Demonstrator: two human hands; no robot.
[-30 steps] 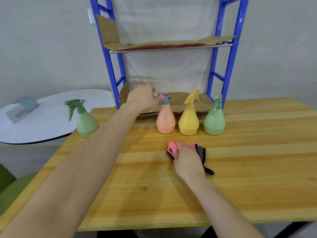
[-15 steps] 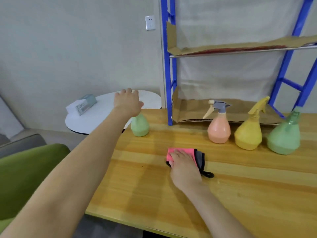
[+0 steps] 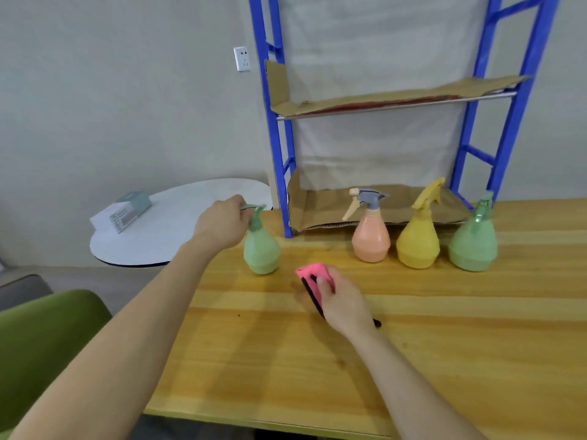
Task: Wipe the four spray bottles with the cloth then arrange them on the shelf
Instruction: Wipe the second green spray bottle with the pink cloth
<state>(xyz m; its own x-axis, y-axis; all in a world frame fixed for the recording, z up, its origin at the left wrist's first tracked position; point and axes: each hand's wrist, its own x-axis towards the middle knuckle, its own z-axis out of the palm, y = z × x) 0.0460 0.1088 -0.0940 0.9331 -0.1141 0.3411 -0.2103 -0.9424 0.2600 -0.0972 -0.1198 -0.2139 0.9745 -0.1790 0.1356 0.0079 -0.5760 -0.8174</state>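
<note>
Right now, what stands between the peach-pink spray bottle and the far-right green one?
The head view shows a yellow plastic spray bottle upright there, between the peach-pink spray bottle and the far-right green spray bottle.

Head-worn view, facing forward-down, table (image 3: 444, 360) close

Plain indoor rm, prob. a makeshift workspace; bare grey wall (image 3: 127, 90) w/ one socket (image 3: 242, 58); blue metal shelf (image 3: 279, 160) lined w/ scrap cardboard (image 3: 317, 204), white sheet (image 3: 374, 147) hung behind it; long wooden table (image 3: 444, 328); white round side table (image 3: 190, 223) w/ a small box (image 3: 130, 206); green upholstered seat (image 3: 41, 338) at left.
</note>
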